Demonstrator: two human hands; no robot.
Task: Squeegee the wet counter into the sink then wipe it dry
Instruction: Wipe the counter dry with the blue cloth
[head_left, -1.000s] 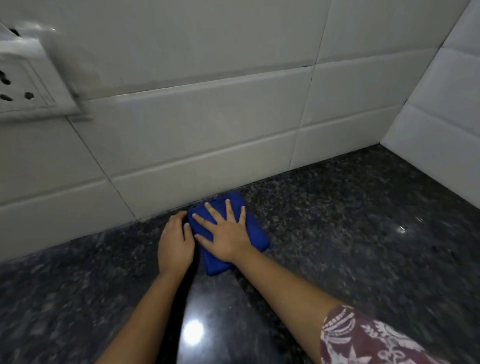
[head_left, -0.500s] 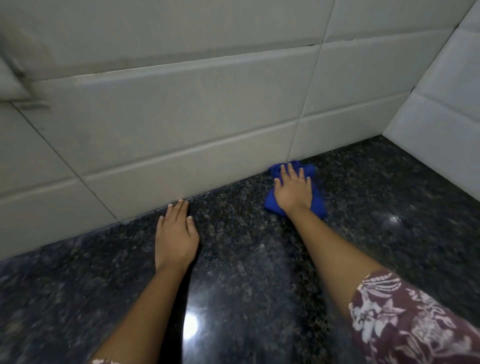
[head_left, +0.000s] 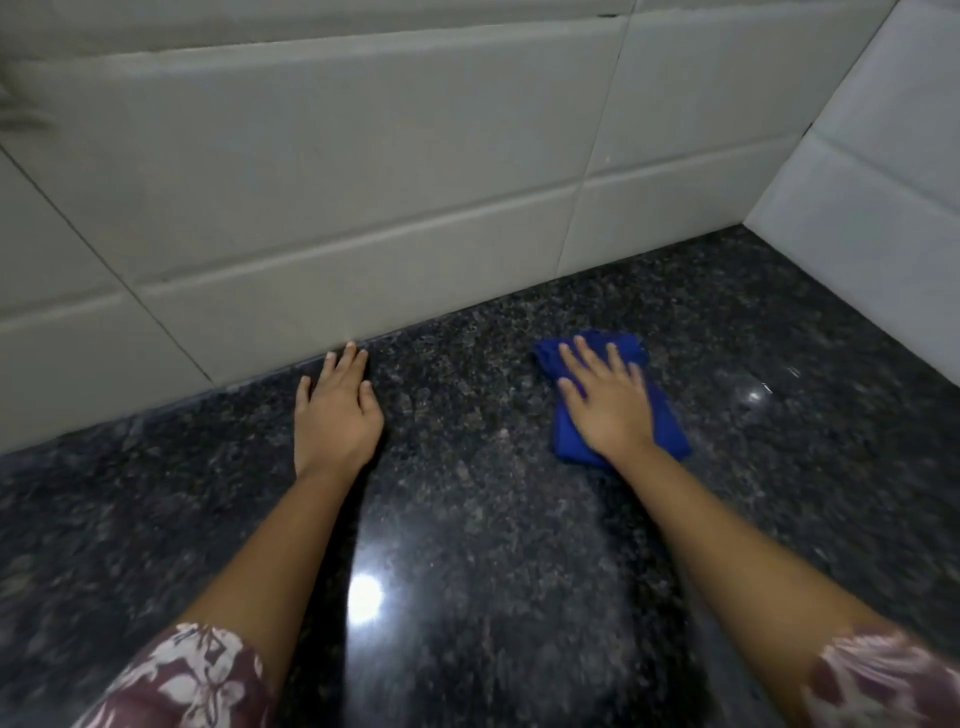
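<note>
A folded blue cloth (head_left: 670, 421) lies on the dark speckled granite counter (head_left: 493, 519), right of centre and a short way out from the back wall. My right hand (head_left: 605, 400) presses flat on top of the cloth with its fingers spread, covering most of it. My left hand (head_left: 335, 410) rests palm down on the bare counter to the left, holding nothing, its fingertips close to the foot of the tiled wall. No sink or squeegee is in view.
A white tiled back wall (head_left: 363, 182) runs along the counter's far edge. A second tiled wall (head_left: 883, 208) meets it at the right and forms a corner. A lamp's reflection (head_left: 366, 595) shines on the glossy counter between my forearms.
My right hand has slid the blue cloth to the right along the wall and then back toward me, away from the wall. My left hand has stayed flat in place.
</note>
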